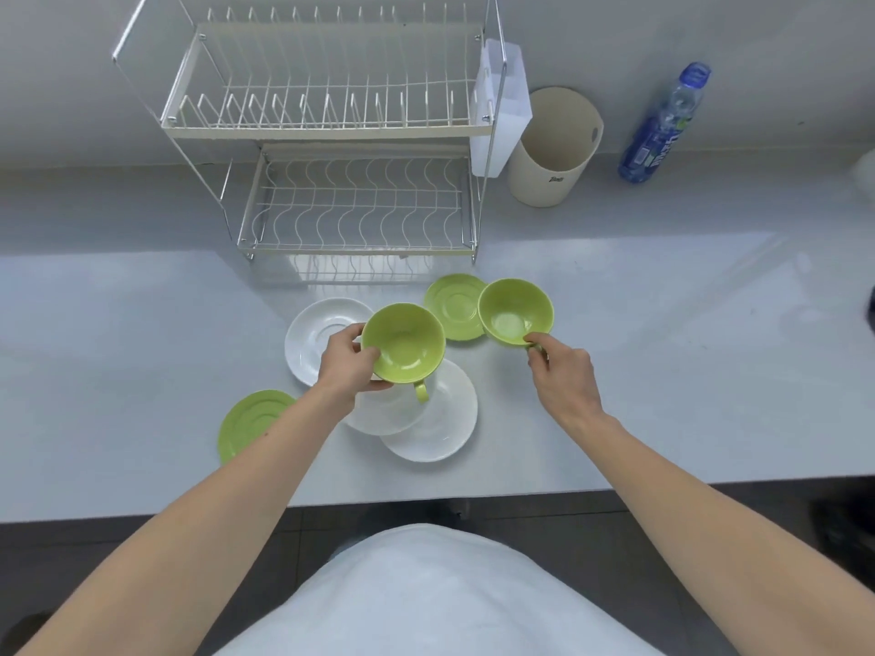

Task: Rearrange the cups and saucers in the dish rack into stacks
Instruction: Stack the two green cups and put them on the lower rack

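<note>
Left cup [405, 345], gripped at rim by left hand [348, 359], hung over white saucers [445, 419]; right cup [513, 312], at its 2 o'clock, was pinched at handle by right hand [563, 376]. Rack [331, 130] stood at 12 o'clock. Judged step: nesting cups; next needed centred lowering.

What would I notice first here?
The left hand grips a bright green cup by its side above the white saucers. The right hand pinches a second green cup by its handle, beside a green saucer. Behind them stands a white two-tier dish rack.
</note>
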